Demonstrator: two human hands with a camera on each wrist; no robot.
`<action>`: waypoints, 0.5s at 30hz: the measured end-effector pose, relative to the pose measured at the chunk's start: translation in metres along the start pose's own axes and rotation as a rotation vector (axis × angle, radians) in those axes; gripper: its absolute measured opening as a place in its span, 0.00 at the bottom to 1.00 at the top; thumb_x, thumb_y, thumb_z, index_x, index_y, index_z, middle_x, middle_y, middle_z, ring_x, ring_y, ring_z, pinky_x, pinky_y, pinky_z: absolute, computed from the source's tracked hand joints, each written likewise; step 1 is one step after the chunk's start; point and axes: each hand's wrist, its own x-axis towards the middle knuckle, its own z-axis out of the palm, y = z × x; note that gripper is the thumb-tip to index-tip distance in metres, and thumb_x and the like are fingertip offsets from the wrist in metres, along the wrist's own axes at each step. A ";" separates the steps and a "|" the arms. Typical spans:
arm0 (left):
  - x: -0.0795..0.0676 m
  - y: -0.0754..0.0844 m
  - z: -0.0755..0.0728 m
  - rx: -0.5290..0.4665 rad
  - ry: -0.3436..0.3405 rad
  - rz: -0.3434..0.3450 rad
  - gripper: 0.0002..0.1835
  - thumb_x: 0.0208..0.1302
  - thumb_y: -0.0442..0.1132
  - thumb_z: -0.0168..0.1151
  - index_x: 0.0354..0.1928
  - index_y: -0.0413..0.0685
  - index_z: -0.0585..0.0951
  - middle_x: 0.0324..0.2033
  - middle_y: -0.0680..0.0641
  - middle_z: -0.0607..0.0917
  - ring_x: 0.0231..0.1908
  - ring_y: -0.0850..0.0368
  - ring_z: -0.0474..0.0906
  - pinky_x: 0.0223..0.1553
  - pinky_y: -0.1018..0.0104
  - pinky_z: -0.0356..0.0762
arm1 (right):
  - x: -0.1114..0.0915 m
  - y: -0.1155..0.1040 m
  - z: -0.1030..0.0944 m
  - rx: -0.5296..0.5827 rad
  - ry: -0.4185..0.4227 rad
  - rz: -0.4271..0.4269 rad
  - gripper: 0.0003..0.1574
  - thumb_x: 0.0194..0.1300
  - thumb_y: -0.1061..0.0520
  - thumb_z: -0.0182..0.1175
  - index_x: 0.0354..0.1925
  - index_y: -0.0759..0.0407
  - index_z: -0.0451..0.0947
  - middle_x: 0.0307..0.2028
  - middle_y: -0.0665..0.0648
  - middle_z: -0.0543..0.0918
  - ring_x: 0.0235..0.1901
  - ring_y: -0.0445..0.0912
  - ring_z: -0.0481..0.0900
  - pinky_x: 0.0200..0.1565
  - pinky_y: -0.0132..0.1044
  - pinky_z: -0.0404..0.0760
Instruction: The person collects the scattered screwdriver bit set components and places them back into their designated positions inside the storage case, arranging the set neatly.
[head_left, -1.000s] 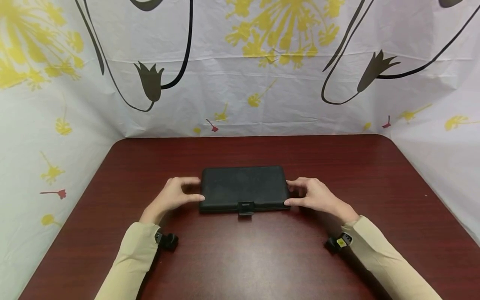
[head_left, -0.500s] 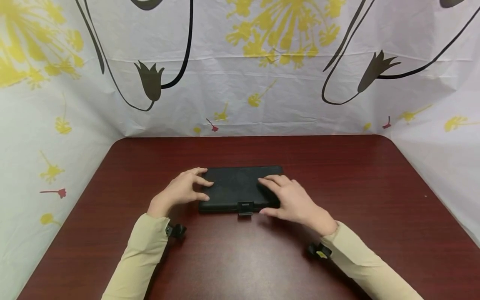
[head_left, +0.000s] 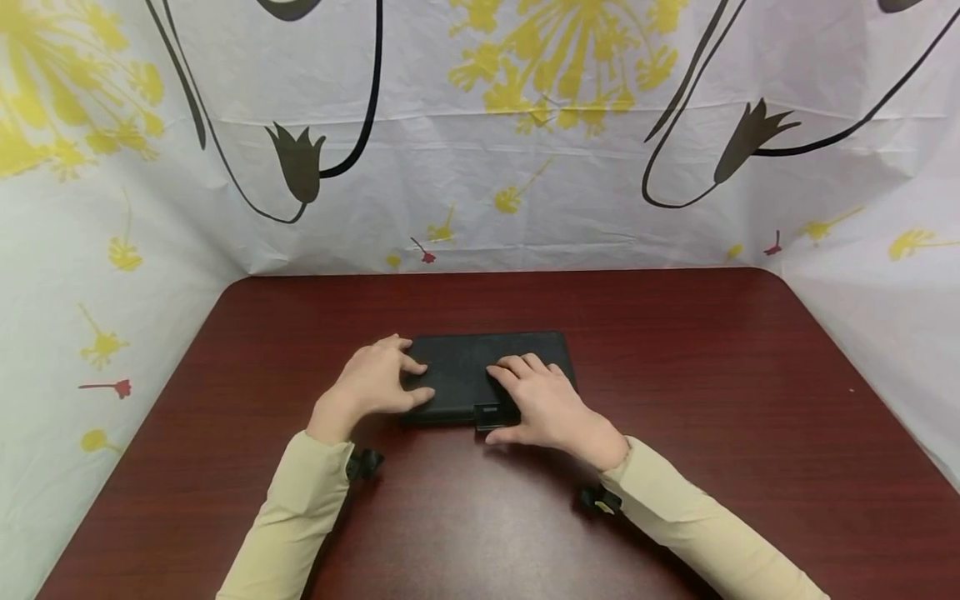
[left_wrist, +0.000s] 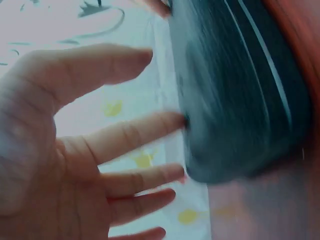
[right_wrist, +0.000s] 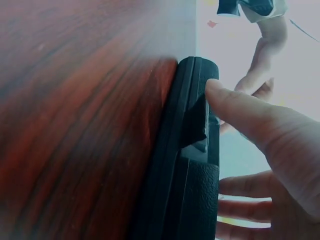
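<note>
A flat black hard case (head_left: 453, 365) lies closed on the table, its front latch (head_left: 487, 414) facing me and sticking out. My left hand (head_left: 367, 382) is spread over the left end of the case, with thumb and forefinger reaching over the lid. In the left wrist view, fingertips stand right by the edge of the case (left_wrist: 225, 100). Over the right half lies my right hand (head_left: 551, 410), fingers extended across the lid and thumb low by the latch. In the right wrist view, the thumb (right_wrist: 250, 115) has its tip at the upper end of the latch (right_wrist: 197, 120).
The dark red wooden table (head_left: 480, 517) has rounded far corners. Behind and beside it hangs a white curtain (head_left: 480, 167) with yellow and dark flower prints. Small black cameras (head_left: 365, 463) are strapped at both wrists, over light sleeves (head_left: 292, 508).
My right hand has moved from the case's right end leftward over the lid to the latch. The left hand has slid slightly right onto the lid. The case stays in place.
</note>
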 end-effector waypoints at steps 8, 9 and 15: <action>0.005 0.041 0.018 0.172 -0.045 0.035 0.52 0.39 0.60 0.75 0.65 0.42 0.68 0.65 0.37 0.64 0.64 0.41 0.60 0.59 0.46 0.65 | 0.004 -0.006 0.001 -0.068 -0.007 0.029 0.56 0.41 0.30 0.70 0.59 0.63 0.71 0.56 0.60 0.72 0.53 0.54 0.69 0.39 0.51 0.77; 0.006 0.046 0.021 0.186 -0.048 0.038 0.53 0.38 0.60 0.76 0.66 0.42 0.67 0.66 0.38 0.63 0.64 0.41 0.60 0.59 0.46 0.65 | 0.004 -0.006 0.001 -0.067 -0.006 0.033 0.55 0.41 0.31 0.71 0.59 0.62 0.71 0.55 0.60 0.72 0.53 0.54 0.69 0.40 0.52 0.77; 0.012 0.070 0.037 0.287 -0.019 0.070 0.49 0.41 0.54 0.76 0.64 0.36 0.67 0.64 0.37 0.66 0.62 0.42 0.62 0.54 0.49 0.72 | 0.005 -0.009 0.002 -0.066 -0.005 0.045 0.53 0.41 0.34 0.73 0.58 0.63 0.71 0.55 0.60 0.72 0.53 0.54 0.70 0.39 0.52 0.77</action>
